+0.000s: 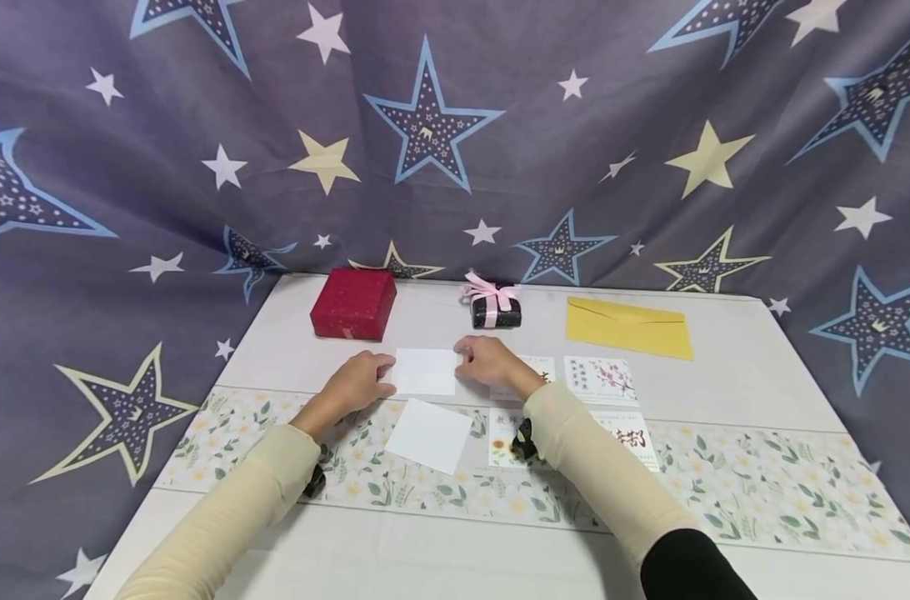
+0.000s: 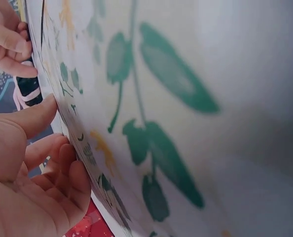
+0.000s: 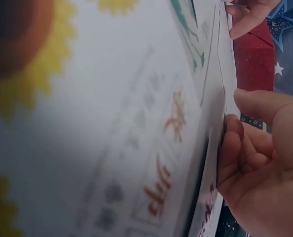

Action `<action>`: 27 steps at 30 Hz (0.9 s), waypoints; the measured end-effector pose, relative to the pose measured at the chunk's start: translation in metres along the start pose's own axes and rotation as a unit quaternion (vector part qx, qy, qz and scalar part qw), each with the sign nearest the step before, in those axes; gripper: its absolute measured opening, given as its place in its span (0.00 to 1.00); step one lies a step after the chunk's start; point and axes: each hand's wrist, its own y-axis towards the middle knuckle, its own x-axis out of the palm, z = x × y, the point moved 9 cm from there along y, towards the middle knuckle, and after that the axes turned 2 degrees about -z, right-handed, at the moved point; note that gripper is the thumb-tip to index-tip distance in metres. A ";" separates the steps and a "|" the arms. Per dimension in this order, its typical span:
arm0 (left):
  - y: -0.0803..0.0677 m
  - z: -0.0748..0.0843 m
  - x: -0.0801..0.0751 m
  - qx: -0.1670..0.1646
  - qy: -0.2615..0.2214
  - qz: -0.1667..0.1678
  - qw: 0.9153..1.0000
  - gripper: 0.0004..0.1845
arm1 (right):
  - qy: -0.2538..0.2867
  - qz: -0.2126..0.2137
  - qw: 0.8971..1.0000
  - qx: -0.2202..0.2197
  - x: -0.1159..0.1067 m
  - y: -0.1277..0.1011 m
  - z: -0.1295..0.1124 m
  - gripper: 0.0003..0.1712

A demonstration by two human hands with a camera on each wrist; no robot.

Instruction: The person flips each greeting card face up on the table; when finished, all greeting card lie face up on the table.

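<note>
Cream sleeves [image 1: 230, 508] nearest; left hand [image 1: 348, 383] and right hand [image 1: 491, 363] pinch one smooth, white, oblong card [image 1: 425, 372].

sunflower card [image 1: 506, 439] “教师”, red-lettered card [image 1: 632, 439] “辛苦了”

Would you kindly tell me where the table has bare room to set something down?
Right of the yellow envelope and printed cards, and between the red box and black gift box. The middle is crowded by the left hand, right hand and white cards.
</note>
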 end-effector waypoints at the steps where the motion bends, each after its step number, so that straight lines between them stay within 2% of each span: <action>1: 0.000 0.000 0.000 0.001 -0.001 0.000 1.000 0.31 | 0.000 0.004 1.000 0.000 0.000 0.001 -0.001 0.26; 6: 0.003 0.001 0.001 0.009 0.006 -0.001 1.000 0.31 | -0.009 0.009 1.000 0.001 0.001 0.002 -0.005 0.28; 11: 0.003 0.000 0.002 0.001 0.010 -0.002 1.000 0.30 | -0.008 0.010 1.000 0.006 0.002 0.003 -0.007 0.28; 21: 0.005 0.008 -0.001 -0.011 0.014 -0.007 1.000 0.32 | 0.004 0.035 0.999 0.031 -0.005 0.004 -0.007 0.20; 27: 0.002 0.005 0.000 -0.026 0.006 -0.018 1.000 0.33 | 0.007 0.035 0.999 0.025 -0.003 0.003 -0.009 0.18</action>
